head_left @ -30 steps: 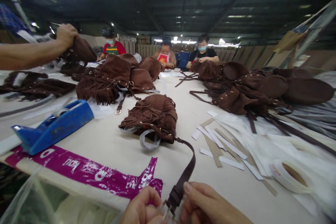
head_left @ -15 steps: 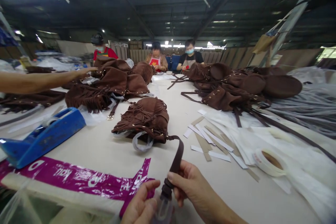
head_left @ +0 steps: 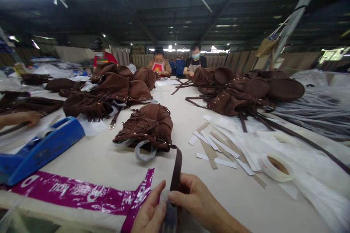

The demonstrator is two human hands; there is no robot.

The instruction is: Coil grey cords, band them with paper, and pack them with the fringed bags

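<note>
A brown fringed bag point(head_left: 146, 127) lies on the table in front of me, with clear plastic sticking out from under its drawstring edge. From its right corner a dark brown strap point(head_left: 176, 165) runs down towards me. My right hand point(head_left: 193, 196) pinches this strap between thumb and fingers. My left hand point(head_left: 150, 211) is at the strap's lower part, thumb against its side and index finger pointing up. That lower part looks smooth and greyish, perhaps wrapped in plastic; its end falls below the picture.
A blue tape dispenser point(head_left: 46, 149) and purple printed tape point(head_left: 79, 193) lie to the left. Piles of brown bags point(head_left: 115, 85) stand further back. Card strips point(head_left: 216, 143) and a tape roll point(head_left: 276, 167) are right. A co-worker's hand point(head_left: 27, 118) reaches in left; several people sit beyond.
My hands have come together on the strap, the right one sliding slightly down and left. The dark buckle-like part is now covered. The co-worker's arm has drawn back to the left.
</note>
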